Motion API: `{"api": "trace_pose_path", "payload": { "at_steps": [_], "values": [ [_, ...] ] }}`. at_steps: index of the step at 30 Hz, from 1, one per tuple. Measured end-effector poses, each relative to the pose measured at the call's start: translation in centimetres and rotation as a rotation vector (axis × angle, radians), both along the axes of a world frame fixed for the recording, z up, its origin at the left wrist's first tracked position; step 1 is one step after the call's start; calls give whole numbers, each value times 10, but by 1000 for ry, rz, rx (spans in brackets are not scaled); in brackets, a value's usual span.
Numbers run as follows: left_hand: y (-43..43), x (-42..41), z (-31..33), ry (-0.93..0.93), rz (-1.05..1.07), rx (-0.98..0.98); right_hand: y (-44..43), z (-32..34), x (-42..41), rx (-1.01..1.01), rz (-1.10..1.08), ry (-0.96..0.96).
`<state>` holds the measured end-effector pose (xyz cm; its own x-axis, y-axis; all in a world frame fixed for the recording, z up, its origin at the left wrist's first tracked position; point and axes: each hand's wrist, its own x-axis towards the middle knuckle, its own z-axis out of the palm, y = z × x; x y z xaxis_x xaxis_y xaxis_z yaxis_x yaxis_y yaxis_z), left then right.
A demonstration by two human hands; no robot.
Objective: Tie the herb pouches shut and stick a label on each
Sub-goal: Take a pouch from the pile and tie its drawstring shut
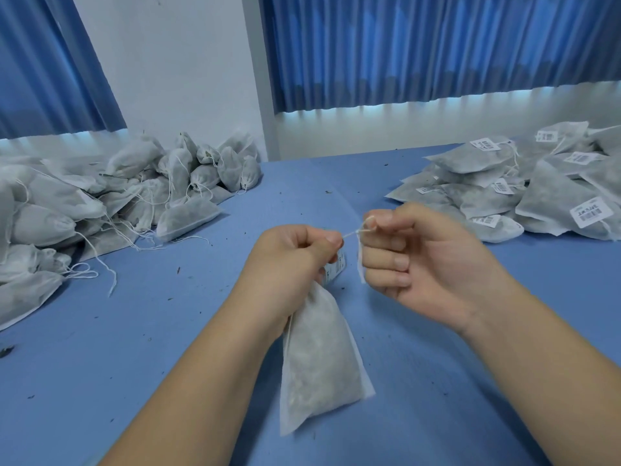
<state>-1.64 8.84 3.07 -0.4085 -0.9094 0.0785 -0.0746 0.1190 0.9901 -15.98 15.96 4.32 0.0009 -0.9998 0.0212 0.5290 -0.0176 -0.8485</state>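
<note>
While the left hand [292, 260] clenches the neck of the pouch [319, 358], the right hand [413, 260] pinches the drawstring [352, 232] taut; both grips closed.

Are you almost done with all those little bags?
Not yet. Done: the labelled pouches stacked on the right. In hand: one pouch, gripped at its neck by the left hand while the right hand pinches its taut string; a label shows by its neck. Left: the big pile on the left, where I see no labels.
</note>
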Motion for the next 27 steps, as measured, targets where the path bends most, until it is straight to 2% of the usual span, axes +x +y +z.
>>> {"api": "trace_pose_path", "payload": {
  "at_steps": [4, 8, 10, 12, 14, 16, 19, 23, 27],
  "values": [
    [-1, -1, -1, -76, 70, -157, 4, 6, -10, 147, 117, 136],
    [1, -1, -2, -89, 35, -129, 6, 4, -9, 15, 97, 100],
    [2, -1, -2, -70, 9, -105, 7, 3, -8, -39, 163, 80],
    [0, 1, -2, -65, 32, -127, 10, 4, -11, -40, 228, 168],
    [-2, 1, -2, -69, 58, -169, 10, 6, -16, 16, 191, 282],
    [-1, -1, -4, -107, 48, -228, 10, 7, -20, 52, 136, 311],
    [2, -4, -6, -137, -23, -251, 8, 7, -21, 27, 28, 222],
    [8, -5, -5, -83, -268, -95, 2, 10, -26, -16, -218, -11],
    [11, -6, -12, -272, -436, 28, -1, 9, -35, -7, -400, -109]
  ]
}}
